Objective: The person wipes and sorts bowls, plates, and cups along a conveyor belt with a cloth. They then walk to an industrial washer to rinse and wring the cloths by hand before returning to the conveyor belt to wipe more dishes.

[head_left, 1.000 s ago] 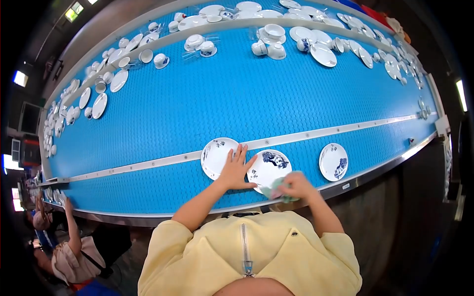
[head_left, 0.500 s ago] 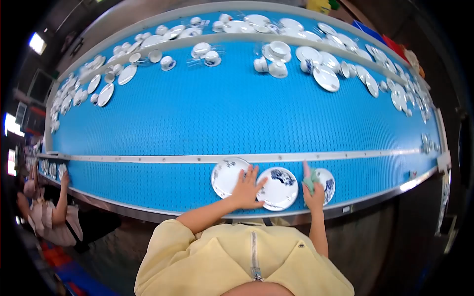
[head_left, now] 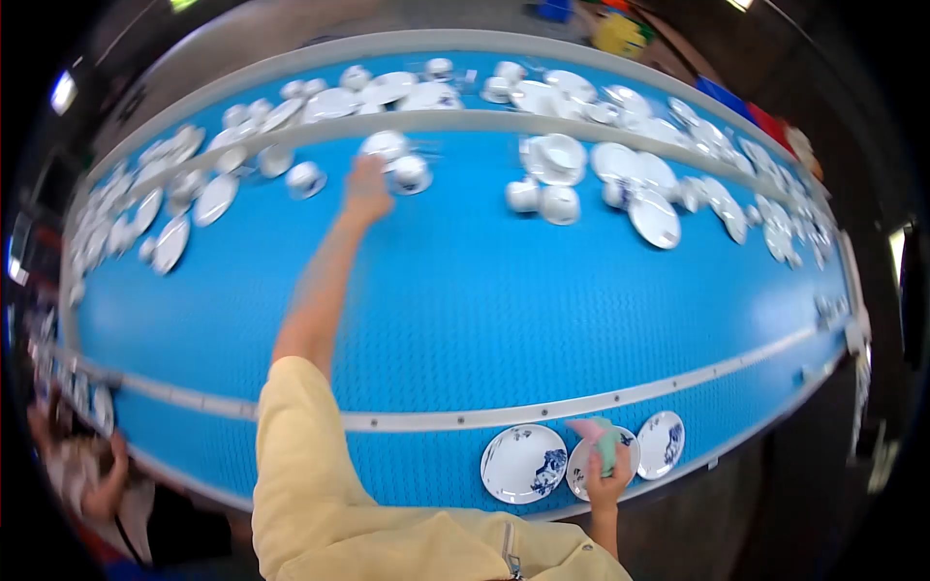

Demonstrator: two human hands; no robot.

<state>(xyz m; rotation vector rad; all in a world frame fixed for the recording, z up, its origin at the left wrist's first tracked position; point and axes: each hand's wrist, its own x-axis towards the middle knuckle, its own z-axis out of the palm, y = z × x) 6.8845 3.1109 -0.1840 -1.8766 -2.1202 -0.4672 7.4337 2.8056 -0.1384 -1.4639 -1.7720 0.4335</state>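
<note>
Reaching far across the wide blue belt, my left hand (head_left: pixel 367 192) is at a white bowl (head_left: pixel 386 145) next to a blue-patterned cup (head_left: pixel 411 172); its fingers are smeared by motion. On the near blue strip, my right hand (head_left: pixel 607 478) grips a pink and green cloth (head_left: pixel 606 447) over a patterned white plate (head_left: pixel 578 469). Left of that stands out a larger plate with blue flowers (head_left: pixel 523 465). Another blue-patterned plate (head_left: pixel 662 445) lies to the right.
A white metal rail (head_left: pixel 504 416) divides the wide belt from the near strip. White plates, cups and bowls (head_left: pixel 654 218) line the far side, some beyond a second rail (head_left: pixel 465 120). A co-worker (head_left: pixel 102 484) is at the far left.
My left hand has left the near plates and reached far forward to the bowl. My right hand, with the cloth, is now over the middle plate. The view has shifted.
</note>
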